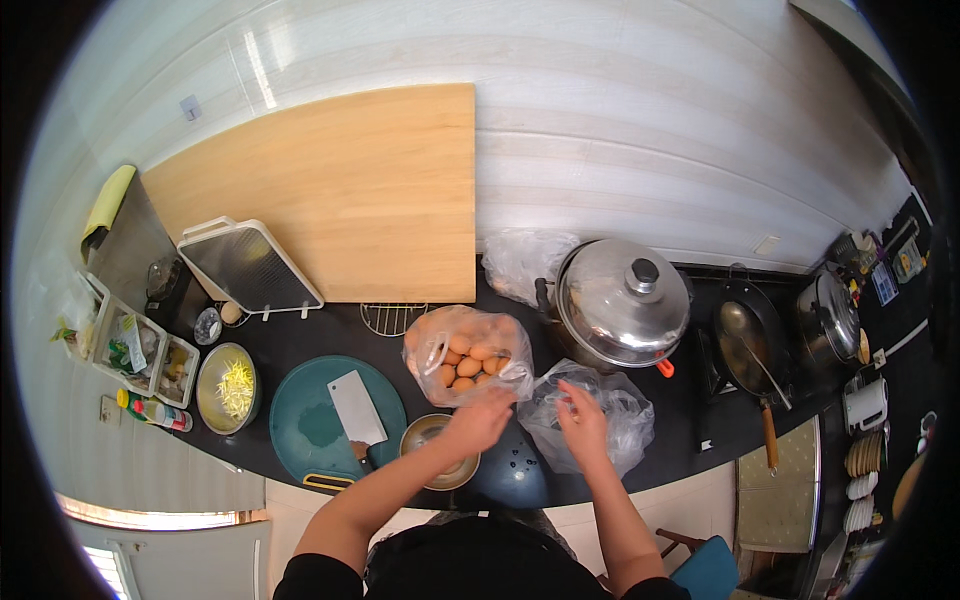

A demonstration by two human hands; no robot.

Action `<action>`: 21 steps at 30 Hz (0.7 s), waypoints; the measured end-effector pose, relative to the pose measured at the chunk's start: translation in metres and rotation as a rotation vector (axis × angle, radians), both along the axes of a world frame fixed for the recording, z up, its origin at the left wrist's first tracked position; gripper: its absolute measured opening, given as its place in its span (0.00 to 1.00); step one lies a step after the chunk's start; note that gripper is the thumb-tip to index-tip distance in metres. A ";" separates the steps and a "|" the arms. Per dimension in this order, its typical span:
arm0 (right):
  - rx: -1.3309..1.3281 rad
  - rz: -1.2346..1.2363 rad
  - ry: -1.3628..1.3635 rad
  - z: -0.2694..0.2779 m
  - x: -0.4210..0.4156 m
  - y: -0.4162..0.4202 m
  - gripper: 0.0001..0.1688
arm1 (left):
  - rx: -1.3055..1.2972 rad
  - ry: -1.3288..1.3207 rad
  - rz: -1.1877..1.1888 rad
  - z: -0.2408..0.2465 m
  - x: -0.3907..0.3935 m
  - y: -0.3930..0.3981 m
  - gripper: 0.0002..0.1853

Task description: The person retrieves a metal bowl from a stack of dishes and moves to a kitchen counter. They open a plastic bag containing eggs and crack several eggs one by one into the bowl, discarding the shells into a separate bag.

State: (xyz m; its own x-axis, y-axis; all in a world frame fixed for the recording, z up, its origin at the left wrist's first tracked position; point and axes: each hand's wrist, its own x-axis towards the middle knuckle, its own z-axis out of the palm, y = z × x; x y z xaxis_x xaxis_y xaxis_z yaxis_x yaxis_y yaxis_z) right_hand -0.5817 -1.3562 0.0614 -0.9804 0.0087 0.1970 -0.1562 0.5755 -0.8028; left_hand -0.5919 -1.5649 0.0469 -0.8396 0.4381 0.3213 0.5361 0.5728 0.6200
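A clear plastic bag of brown eggs point(469, 366) sits on the counter before me, its mouth open and several eggs showing. My left hand point(480, 421) is at its lower right edge, the fingers closed on the plastic. Just to the right lies a crumpled clear plastic bag point(621, 420), its contents hard to make out. My right hand point(583, 427) is over that bag's left part, thumb and fingers apart, with nothing plainly held. Partly under my left forearm stands a metal bowl point(421, 433). A cleaver point(358, 409) rests on a round green cutting board point(300, 390) to the left.
A steel bowl of yellow-white shreds point(236, 390) stands at left, near white baskets point(135, 345). Behind the eggs leans a wooden board point(337, 195). Right of the bags are a large lidded steel pot point(615, 307) and a wok with a ladle point(750, 337) on the stove.
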 end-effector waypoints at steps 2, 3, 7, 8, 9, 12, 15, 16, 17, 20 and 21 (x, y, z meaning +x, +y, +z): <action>0.161 0.164 0.182 0.000 -0.022 -0.026 0.17 | -0.152 0.048 0.035 0.005 -0.017 -0.025 0.16; 0.171 0.260 0.199 -0.002 -0.034 -0.043 0.17 | -0.207 0.022 0.049 0.000 -0.025 -0.039 0.16; 0.300 0.533 0.242 -0.040 -0.075 -0.085 0.15 | -0.330 -0.211 0.115 -0.011 -0.050 -0.062 0.18; 0.352 0.585 0.249 -0.049 -0.080 -0.088 0.15 | -0.328 -0.219 0.159 -0.028 -0.054 -0.066 0.16; 0.474 0.603 0.124 -0.050 -0.079 -0.091 0.15 | -0.386 -0.134 0.206 -0.034 -0.052 -0.071 0.18; 0.727 0.604 -0.139 -0.060 -0.069 -0.089 0.15 | -0.469 -0.016 0.334 -0.049 -0.044 -0.084 0.23; 0.705 0.483 -0.166 -0.077 -0.060 -0.077 0.21 | -0.433 -0.122 0.427 -0.060 -0.039 -0.085 0.35; 0.663 0.425 -0.162 -0.076 -0.058 -0.076 0.25 | -0.473 -0.122 0.451 -0.062 -0.039 -0.084 0.41; 0.621 0.367 -0.158 -0.074 -0.056 -0.077 0.29 | -0.512 -0.122 0.474 -0.065 -0.039 -0.083 0.47; 0.564 0.219 -0.295 -0.061 -0.056 -0.080 0.42 | -0.470 -0.096 0.445 -0.037 -0.043 -0.078 0.60; 0.550 0.200 -0.315 -0.055 -0.056 -0.082 0.44 | -0.502 -0.082 0.448 -0.040 -0.042 -0.080 0.62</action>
State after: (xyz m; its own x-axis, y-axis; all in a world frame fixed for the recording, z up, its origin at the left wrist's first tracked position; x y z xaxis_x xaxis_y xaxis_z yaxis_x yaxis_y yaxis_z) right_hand -0.6377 -1.4380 0.0059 -0.9642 -0.1992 -0.1751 -0.1084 0.8985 -0.4254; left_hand -0.6343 -1.6449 0.0071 -0.9879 0.1212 0.0972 0.1421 0.9581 0.2489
